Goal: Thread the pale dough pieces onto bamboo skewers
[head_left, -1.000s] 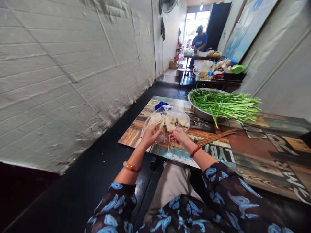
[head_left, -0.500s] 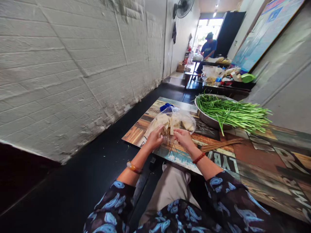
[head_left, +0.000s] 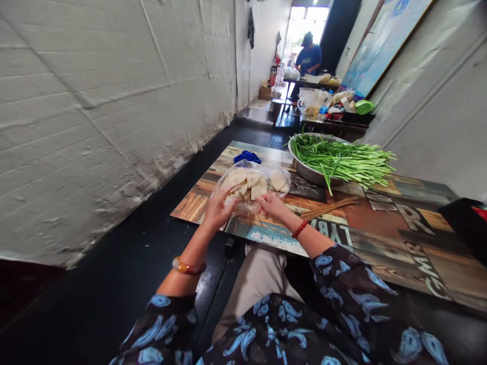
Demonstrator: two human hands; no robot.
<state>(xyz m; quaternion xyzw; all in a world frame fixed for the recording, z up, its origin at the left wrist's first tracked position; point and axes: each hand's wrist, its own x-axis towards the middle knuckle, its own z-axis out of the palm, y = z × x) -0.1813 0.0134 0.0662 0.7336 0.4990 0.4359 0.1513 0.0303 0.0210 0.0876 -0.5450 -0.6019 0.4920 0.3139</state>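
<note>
A clear plastic bag [head_left: 281, 177] lies on the patterned tabletop, with several flat, pale pieces [head_left: 249, 178] showing in it. At the bag's near left edge, my left hand [head_left: 219, 208] has its fingers bent around the plastic. My right hand [head_left: 274, 207] pinches at the near right edge, its fingertips against the plastic. Below and between both hands, a few thin sticks [head_left: 258, 219] show faintly. More brown sticks [head_left: 329, 207] lie in a bundle to the right of my right hand.
A metal bowl [head_left: 312, 175] heaped with long green stalks [head_left: 346, 159] stands behind the sticks. Blue cloth [head_left: 247, 157] lies beyond the bag. Farther back, a second table holds bags, a bottle and a green bowl [head_left: 364, 106]. A person in blue [head_left: 309, 58] stands near the bright doorway.
The view has shifted, so the table appears farther left. My hands have moved apart a little at the bag's near edge, and more of the pale pieces show between them.
</note>
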